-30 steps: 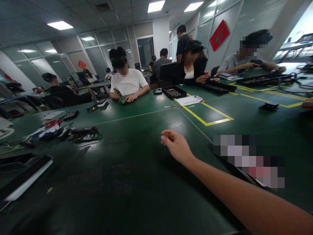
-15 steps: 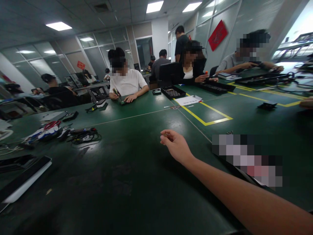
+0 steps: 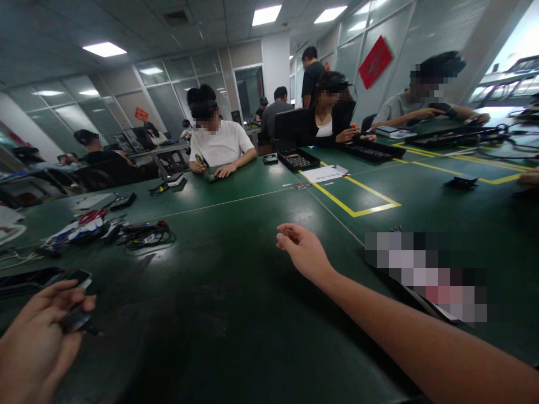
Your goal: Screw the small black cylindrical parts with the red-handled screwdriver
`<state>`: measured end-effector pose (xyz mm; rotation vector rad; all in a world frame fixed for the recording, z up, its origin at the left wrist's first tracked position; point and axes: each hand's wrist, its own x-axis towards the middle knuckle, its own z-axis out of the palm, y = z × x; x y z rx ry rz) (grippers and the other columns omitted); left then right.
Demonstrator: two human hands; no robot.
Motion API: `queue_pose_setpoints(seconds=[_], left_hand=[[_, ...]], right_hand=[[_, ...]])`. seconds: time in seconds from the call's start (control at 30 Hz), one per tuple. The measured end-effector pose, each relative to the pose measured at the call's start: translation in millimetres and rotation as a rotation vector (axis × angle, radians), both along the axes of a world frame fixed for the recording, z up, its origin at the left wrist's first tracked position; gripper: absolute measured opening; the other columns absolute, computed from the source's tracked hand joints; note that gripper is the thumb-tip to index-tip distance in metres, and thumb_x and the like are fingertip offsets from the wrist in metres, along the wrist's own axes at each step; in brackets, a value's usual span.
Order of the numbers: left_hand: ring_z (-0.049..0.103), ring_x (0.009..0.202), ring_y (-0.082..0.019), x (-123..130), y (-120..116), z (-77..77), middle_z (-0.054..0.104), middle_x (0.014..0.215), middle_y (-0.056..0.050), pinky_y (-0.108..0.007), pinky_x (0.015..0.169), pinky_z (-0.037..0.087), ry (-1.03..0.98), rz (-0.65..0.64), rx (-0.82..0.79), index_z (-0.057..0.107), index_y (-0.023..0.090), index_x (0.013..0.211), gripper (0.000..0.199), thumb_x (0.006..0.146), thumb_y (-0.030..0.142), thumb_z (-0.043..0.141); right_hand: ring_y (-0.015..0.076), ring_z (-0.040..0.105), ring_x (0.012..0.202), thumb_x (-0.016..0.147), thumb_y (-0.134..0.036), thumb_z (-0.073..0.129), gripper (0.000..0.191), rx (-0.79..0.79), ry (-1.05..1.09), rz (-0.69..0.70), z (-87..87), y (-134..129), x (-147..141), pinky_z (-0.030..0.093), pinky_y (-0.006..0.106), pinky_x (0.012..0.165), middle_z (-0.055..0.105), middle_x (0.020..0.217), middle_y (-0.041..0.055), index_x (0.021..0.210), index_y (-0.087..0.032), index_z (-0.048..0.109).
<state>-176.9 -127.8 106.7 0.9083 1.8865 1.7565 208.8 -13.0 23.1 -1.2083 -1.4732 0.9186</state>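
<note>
Head view: left hand [image 3: 37, 331] grips a dark object [image 3: 76, 320], right hand [image 3: 305, 253] pinches a tiny part [image 3: 288, 232] that slackened pressure could drop.

Lower left, an object [image 3: 77, 318] is in the left hand [image 3: 48, 334]; near the centre, a small piece [image 3: 287, 231] is in the right hand [image 3: 306, 252]. On the worktop [image 3: 202, 342], a cable bundle [image 3: 147, 234] lies left of the right hand; above centre, a tray [image 3: 298, 166] sits behind a paper sheet [image 3: 325, 174].
</note>
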Motion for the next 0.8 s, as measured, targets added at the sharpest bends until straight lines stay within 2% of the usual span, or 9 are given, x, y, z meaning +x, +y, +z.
queue_pose_setpoints(seconds=[0.07, 0.2, 0.43, 0.53, 0.67, 0.8], left_hand=[[0.054, 0.069, -0.013, 16, 14, -3.2, 0.058, 0.071, 0.002, -0.018, 0.06, 0.05, -0.123, -0.003, 0.085, 0.061, 0.018, 0.079, 0.038, 0.045, 0.0, 0.058], [0.053, 0.067, -0.013, 63, 41, -5.8, 0.056, 0.073, -0.001, -0.018, 0.059, 0.047, -0.183, -0.301, 0.088, 0.063, 0.015, 0.088, 0.038, 0.053, 0.002, 0.056], [0.053, 0.071, -0.018, 136, 75, -16.8, 0.056, 0.079, -0.005, -0.026, 0.064, 0.044, -0.201, -0.741, 0.145, 0.061, 0.016, 0.101, 0.038, 0.063, 0.017, 0.053], [0.053, 0.075, -0.018, 160, 85, -24.8, 0.056, 0.085, -0.004, -0.028, 0.069, 0.043, -0.179, -0.912, 0.185, 0.058, 0.018, 0.109, 0.049, 0.061, 0.015, 0.05], [0.053, 0.089, -0.017, 182, 94, -38.6, 0.051, 0.1, -0.003, -0.03, 0.081, 0.042, 0.064, -1.061, 0.216, 0.048, 0.022, 0.126, 0.071, 0.057, 0.006, 0.051], [0.052, 0.1, -0.017, 193, 97, -52.1, 0.047, 0.109, -0.005, -0.034, 0.094, 0.04, 0.343, -1.069, 0.228, 0.034, 0.026, 0.138, 0.078, 0.066, -0.002, 0.049]], right_hand=[[0.0194, 0.073, 0.081, 0.091, -0.032, 0.061, 0.022, 0.002, -0.006, -0.007, 1.8, 0, 1, 0.056, 0.037, 0.078, 0.074, 0.086, 0.0021, 0.11, -0.022, 0.067], [0.0203, 0.073, 0.082, 0.091, -0.032, 0.06, 0.024, -0.004, -0.006, -0.018, 3.9, -1, 1, 0.055, 0.037, 0.078, 0.074, 0.087, 0.0027, 0.112, -0.022, 0.067], [0.0203, 0.072, 0.083, 0.092, -0.034, 0.06, 0.025, 0.007, 0.008, -0.02, 3.9, -1, 3, 0.054, 0.037, 0.078, 0.074, 0.086, 0.0026, 0.112, -0.021, 0.067], [0.0201, 0.072, 0.082, 0.091, -0.034, 0.06, 0.026, 0.012, 0.02, -0.027, 6.8, -2, 4, 0.054, 0.036, 0.076, 0.074, 0.085, 0.003, 0.112, -0.021, 0.068], [0.019, 0.068, 0.072, 0.093, -0.04, 0.059, 0.03, 0.059, 0.05, -0.095, 15.7, -5, 6, 0.051, 0.033, 0.07, 0.07, 0.073, 0.001, 0.113, -0.019, 0.069], [0.0156, 0.056, 0.059, 0.093, -0.05, 0.06, 0.033, 0.207, 0.055, -0.216, 24.8, -10, 8, 0.043, 0.031, 0.059, 0.061, 0.066, -0.0011, 0.094, -0.02, 0.072]])
